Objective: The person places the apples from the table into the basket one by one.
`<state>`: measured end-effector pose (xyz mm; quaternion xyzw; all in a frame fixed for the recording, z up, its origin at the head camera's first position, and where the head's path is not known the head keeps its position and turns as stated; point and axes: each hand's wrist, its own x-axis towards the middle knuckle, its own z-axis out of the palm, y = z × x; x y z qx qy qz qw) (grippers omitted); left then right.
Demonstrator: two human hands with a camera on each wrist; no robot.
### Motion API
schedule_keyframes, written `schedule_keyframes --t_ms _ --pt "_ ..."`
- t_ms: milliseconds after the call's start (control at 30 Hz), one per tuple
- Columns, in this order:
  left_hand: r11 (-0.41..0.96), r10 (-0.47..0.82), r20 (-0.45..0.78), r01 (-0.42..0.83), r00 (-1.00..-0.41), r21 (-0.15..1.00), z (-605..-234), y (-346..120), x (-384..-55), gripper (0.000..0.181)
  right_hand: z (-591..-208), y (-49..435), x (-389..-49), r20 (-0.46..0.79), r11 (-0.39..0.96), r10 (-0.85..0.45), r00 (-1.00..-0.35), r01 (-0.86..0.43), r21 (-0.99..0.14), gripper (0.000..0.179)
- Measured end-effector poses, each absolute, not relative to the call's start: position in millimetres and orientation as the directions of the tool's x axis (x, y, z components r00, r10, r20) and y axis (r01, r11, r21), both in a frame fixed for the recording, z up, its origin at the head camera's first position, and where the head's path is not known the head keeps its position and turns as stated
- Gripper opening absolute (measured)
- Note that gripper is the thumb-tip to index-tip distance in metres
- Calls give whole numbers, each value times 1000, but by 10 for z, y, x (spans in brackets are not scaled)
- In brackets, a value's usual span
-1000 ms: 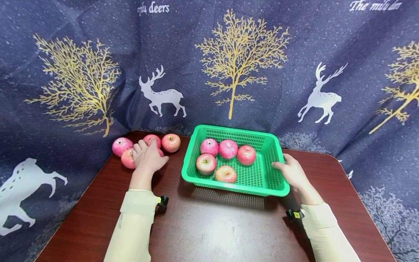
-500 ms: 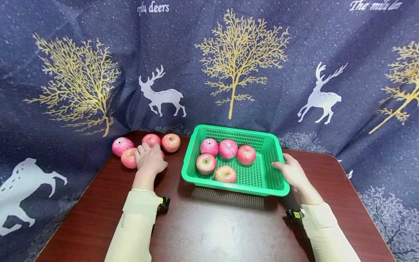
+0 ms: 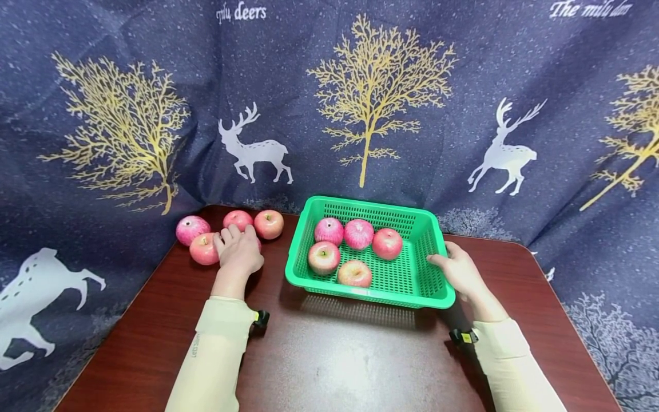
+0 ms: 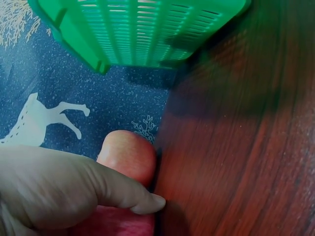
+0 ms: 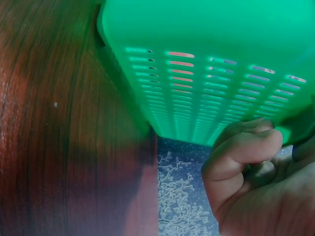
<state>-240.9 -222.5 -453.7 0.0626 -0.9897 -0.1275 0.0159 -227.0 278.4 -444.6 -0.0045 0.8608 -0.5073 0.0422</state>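
My left hand (image 3: 239, 252) curls over a red apple (image 4: 115, 223) on the left side of the table, its thumb along the near side; the hand hides most of that apple in the head view. Close around it sit a yellowish-red apple (image 3: 203, 249), a striped pink apple (image 3: 193, 230), a red apple (image 3: 238, 220) and an orange-red apple (image 3: 269, 224). My right hand (image 3: 460, 272) grips the right rim of a green plastic basket (image 3: 296, 263), thumb inside and fingers outside. Several apples (image 3: 358, 234) lie in the basket, mostly toward its left side.
The dark red-brown table (image 3: 319, 360) carries everything. A blue cloth (image 3: 329, 143) printed with deer and golden trees hangs behind and beside it. The basket stands near the table's back edge, between the two hands.
My left hand has shifted slightly right, and its fingers have drawn in round the red apple, uncovering more of the neighbouring apples. The right hand and the basket have stayed put.
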Motion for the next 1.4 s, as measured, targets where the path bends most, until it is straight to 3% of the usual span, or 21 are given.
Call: schedule_keyframes --t_ms 467,800,1033,1267,1400 --pt "926 -117 -15 -114 -993 359 -4511 -2183 -2392 46 -4446 2788 -2269 -61 500 -57 -996 24 -865 59" --pt "903 -91 -48 -103 -995 418 -4446 -2201 -2378 62 -4443 2786 -2263 -71 507 -51 -996 36 -861 60" --pt "885 -53 -32 -62 -998 462 -4366 -2208 -2352 65 -4439 2791 -2261 -64 511 -53 -997 28 -859 59" --pt "848 -32 -6 -31 -999 529 -4299 -2182 -2343 79 -4440 2794 -2263 -62 515 -54 -997 25 -857 60" --pt "839 -61 17 -42 -998 542 -4407 -2232 -2443 82 -4443 2794 -2267 -57 517 -54 -997 21 -856 59"
